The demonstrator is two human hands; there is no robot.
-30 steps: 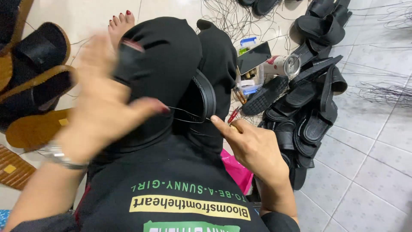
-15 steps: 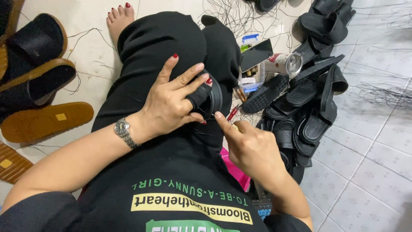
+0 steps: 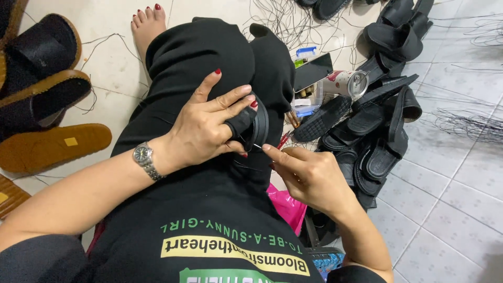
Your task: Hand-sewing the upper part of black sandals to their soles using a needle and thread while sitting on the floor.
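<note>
We hold black curved rubber sandal piece (image 3: pixel 250 124) on lap, left hand (image 3: pixel 207 128) clamped around it. Right hand (image 3: pixel 306 173) pinches thin needle (image 3: pixel 258 147) at piece edge, fingertips together. Risk, we judge: needle slips, pricks left fingers; black thread (image 3: pixel 246 166) tangles. Pile of black sandals (image 3: pixel 374 131) lies on floor (image 3: pixel 445 209).

A black printed T-shirt (image 3: pixel 209 246) and black trousers (image 3: pixel 199 57) are worn. A silver metal wristwatch (image 3: pixel 144 157) is noted on the left wrist. Red polish is observed on fingernails and toenails.
</note>
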